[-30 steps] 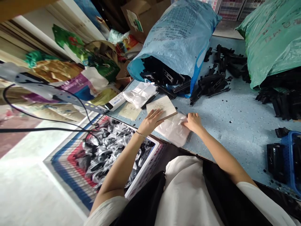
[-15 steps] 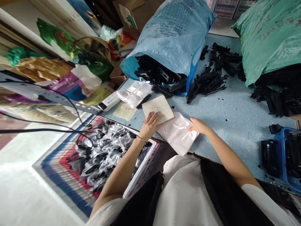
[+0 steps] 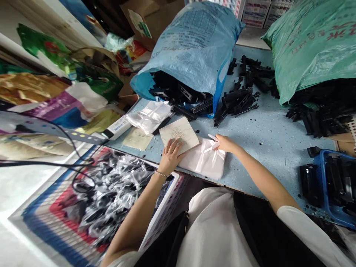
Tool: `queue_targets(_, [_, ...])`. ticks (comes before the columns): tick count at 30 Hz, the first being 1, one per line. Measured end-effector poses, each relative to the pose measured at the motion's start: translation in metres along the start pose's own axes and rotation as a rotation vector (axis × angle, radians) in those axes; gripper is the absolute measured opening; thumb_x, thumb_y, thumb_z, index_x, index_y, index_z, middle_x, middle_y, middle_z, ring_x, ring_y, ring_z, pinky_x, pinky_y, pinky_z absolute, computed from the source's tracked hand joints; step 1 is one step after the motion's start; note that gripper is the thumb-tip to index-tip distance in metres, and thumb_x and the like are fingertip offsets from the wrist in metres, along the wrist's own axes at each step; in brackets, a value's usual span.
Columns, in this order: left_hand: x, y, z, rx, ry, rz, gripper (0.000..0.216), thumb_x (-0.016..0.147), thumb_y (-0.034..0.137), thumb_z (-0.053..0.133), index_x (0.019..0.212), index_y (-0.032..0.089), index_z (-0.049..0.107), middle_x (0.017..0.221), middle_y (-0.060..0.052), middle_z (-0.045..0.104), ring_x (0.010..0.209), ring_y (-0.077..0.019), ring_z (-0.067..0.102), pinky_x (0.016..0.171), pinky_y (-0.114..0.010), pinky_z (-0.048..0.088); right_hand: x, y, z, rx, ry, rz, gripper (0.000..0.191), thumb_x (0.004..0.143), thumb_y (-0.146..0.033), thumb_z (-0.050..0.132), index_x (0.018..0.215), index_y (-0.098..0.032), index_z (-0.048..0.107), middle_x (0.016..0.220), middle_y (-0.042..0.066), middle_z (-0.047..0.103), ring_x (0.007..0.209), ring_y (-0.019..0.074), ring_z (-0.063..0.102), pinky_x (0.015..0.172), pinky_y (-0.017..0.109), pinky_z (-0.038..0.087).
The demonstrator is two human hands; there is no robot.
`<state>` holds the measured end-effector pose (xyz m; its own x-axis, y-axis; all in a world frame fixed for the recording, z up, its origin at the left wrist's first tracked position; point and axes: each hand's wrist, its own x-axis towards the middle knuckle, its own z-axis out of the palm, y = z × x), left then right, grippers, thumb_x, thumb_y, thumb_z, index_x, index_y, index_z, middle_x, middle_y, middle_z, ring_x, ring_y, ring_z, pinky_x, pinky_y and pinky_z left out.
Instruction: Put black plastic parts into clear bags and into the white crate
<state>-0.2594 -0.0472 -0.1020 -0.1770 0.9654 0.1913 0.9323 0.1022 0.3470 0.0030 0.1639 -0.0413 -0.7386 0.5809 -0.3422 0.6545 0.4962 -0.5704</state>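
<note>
My left hand (image 3: 170, 155) lies with fingers spread flat on a pale square board (image 3: 184, 130) that has dark specks in its middle. Partly under that board is a stack of thin clear plastic bags (image 3: 207, 163), near the table's front edge. With fingertips closed, my right hand (image 3: 224, 144) pinches the gathered upper edge of a plastic bag; how many layers it holds I cannot tell. A second bundle of clear bags (image 3: 151, 115) rests beyond the board, to its left, beside a yellowish sheet (image 3: 137, 138).
A blue sack (image 3: 191, 48) spills black plastic parts (image 3: 237, 102) onto the blue table (image 3: 267, 155). A green sack (image 3: 314, 55) and a blue basket (image 3: 319, 178) hold more at right. Below left stands a crate (image 3: 62, 207) of bagged parts, with cables (image 3: 50, 163) crossing above.
The plastic bags now lie flatter and squarer on the table, their near corner no longer hanging over the edge. My right hand pinches their upper edge; the left stays on the board.
</note>
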Motion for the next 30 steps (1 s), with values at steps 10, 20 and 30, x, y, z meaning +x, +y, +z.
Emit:
queue_targets(10, [0.031,0.074,-0.016,-0.014,0.285,0.076,0.048,0.099,0.037,0.056,0.146,0.026,0.052,0.145,-0.015,0.060,0.150,-0.0346,0.039,0.124,-0.061,0.015,0.068,0.064,-0.169,-0.511,0.593,0.031,0.056,0.097,-0.017,0.051,0.152,-0.013,0.043,0.158,0.020,0.039,0.148,0.0365,0.030,0.114,0.053,0.033])
queue_targets(20, [0.118,0.171,0.024,-0.597,0.120,0.188,0.042,0.098,0.029,0.056,0.139,0.024,0.056,0.139,-0.013,0.063,0.135,-0.0270,0.055,0.115,-0.052,0.045,0.011,0.127,-0.171,-0.705,0.575,0.169,0.035,0.104,-0.027,0.043,0.115,-0.007,0.070,0.117,0.023,0.062,0.115,0.0348,0.048,0.092,0.043,0.044])
queue_targets(30, [0.193,0.268,0.063,-1.443,-0.170,-0.174,0.079,0.089,0.058,0.065,0.152,0.022,0.033,0.148,-0.018,0.052,0.133,-0.0249,0.057,0.110,-0.043,0.047,-0.073,0.103,-0.096,-0.220,0.905,0.191,0.029,0.106,-0.034,0.040,0.109,-0.019,0.065,0.106,0.012,0.064,0.102,0.0276,0.057,0.094,0.042,0.047])
